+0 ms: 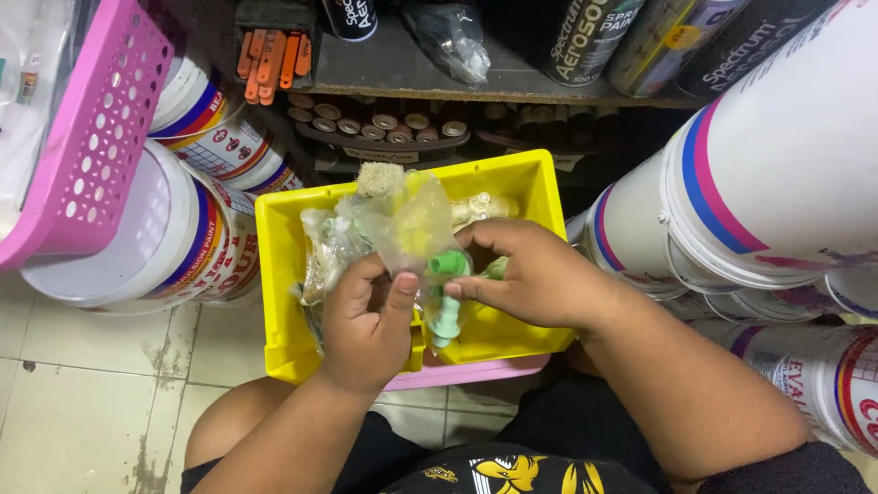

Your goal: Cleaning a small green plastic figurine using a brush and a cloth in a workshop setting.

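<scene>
A yellow plastic bin rests on my lap, above a pink tray. My left hand grips a clear plastic bag that bulges with small fittings. My right hand pinches a pale green plastic fitting at its top, just beside the bag's lower edge. More bagged fittings lie in the left part of the bin. A cream-coloured fitting shows behind the bag at the back of the bin.
White paint buckets stack up on the right, and others on the left under a pink perforated basket. A dark shelf ahead holds spray cans, orange wall plugs and a row of small round parts. Tiled floor lies at lower left.
</scene>
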